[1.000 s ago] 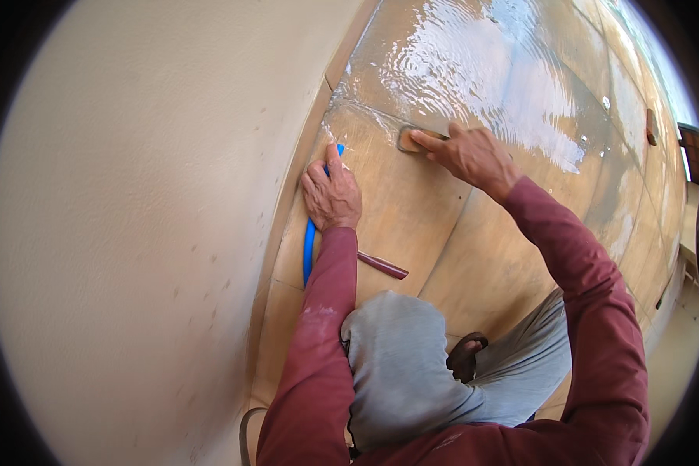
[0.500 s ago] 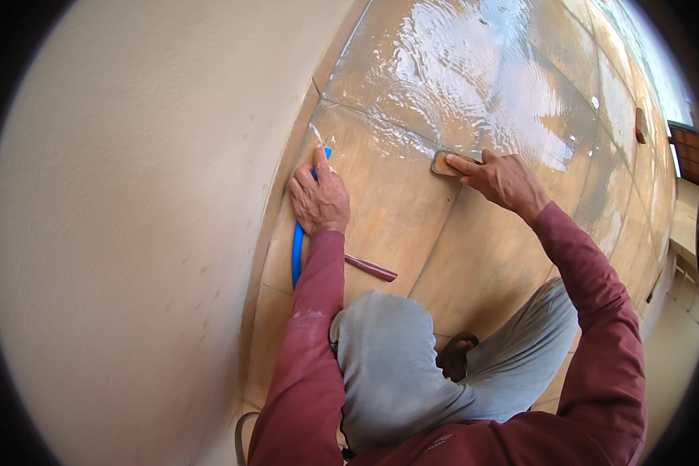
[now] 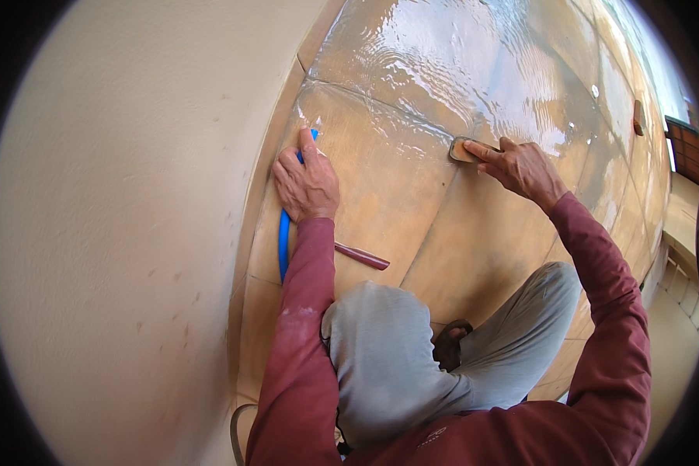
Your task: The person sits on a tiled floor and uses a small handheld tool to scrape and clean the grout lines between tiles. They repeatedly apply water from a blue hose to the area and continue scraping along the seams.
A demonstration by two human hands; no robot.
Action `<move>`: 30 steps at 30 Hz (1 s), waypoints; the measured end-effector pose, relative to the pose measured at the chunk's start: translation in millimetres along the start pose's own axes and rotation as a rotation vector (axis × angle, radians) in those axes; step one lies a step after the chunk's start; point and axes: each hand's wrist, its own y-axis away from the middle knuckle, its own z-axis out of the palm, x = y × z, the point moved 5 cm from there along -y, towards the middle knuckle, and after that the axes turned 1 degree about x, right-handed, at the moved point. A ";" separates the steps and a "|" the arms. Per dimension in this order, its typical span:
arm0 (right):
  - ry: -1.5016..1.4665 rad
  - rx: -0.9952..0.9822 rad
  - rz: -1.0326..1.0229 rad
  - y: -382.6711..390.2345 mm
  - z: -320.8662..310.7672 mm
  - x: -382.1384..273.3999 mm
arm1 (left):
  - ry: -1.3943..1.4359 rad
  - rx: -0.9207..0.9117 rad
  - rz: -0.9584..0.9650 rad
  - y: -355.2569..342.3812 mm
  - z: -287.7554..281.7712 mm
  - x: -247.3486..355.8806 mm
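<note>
My left hand (image 3: 309, 185) is closed around a blue hose (image 3: 283, 247) beside the foot of the wall, index finger at its mouth. Water squirts from the hose end onto the tiled floor (image 3: 380, 210). Farther right, my right hand (image 3: 526, 172) grips a flat tan scrubbing block (image 3: 462, 150) with a dark rim, its fingers stretched over the top. The block lies against the floor by a tile joint, at the edge of the water (image 3: 435, 70). Its underside is hidden, so I cannot tell whether it has bristles.
A dark red tube-like piece (image 3: 363, 256) lies on the tiles near my left forearm. The beige wall (image 3: 132, 217) rises close on the left. A brown block (image 3: 638, 118) sits far right. My bent knees and a sandalled foot (image 3: 450, 346) are below.
The view has shifted slightly. The block in my right hand has moved a little to the right along the tile joint. Water still runs from the hose in my left hand.
</note>
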 end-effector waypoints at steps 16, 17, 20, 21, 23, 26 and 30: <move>-0.036 -0.005 0.034 -39.5 12.3 -23.2 | -0.002 0.024 0.019 6.1 3.3 -2.2; -0.051 -0.048 0.024 -20.3 14.7 -10.3 | 0.000 0.024 0.019 6.7 1.1 -6.6; -0.073 -0.083 0.035 -14.4 18.5 -5.0 | -0.032 -0.015 -0.006 2.4 0.5 -5.7; -0.072 -0.069 0.058 -15.5 14.7 -6.3 | -0.041 -0.024 -0.009 -2.2 0.3 -2.1; -0.079 0.033 0.032 -32.1 10.7 -22.1 | -0.019 -0.032 -0.005 4.4 0.9 -0.4; -0.072 0.074 0.013 -68.4 -1.0 -30.7 | 0.023 0.014 0.027 5.8 3.7 7.3; -0.033 0.027 -0.028 -21.4 9.3 -10.6 | -0.018 0.012 0.013 7.2 -1.2 -8.6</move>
